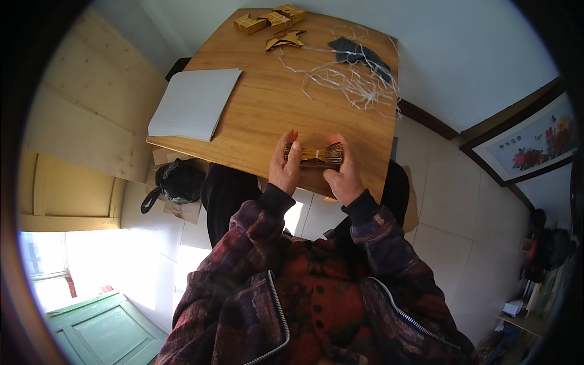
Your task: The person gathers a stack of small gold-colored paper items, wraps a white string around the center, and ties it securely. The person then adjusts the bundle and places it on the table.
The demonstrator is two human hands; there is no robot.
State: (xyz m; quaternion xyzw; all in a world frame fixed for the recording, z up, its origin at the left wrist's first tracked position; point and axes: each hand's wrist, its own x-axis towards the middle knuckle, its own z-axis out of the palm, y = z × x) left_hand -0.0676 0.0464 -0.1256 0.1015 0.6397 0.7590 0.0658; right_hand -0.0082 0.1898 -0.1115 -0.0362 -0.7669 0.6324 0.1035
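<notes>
- Left hand [285,170] and right hand [344,176] both closed around a gold paper bundle [314,155], at the near edge of the wooden table [267,103]
- Could slip off that edge if grip gets loose
- Gold packs [269,20] at far edge, gold folded shape [285,41], white strips [356,82], grey sheet [193,102] at left

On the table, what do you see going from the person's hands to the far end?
Gold paper bundle held by left hand and right hand → white strings → folded gold star → gold packets.
</notes>
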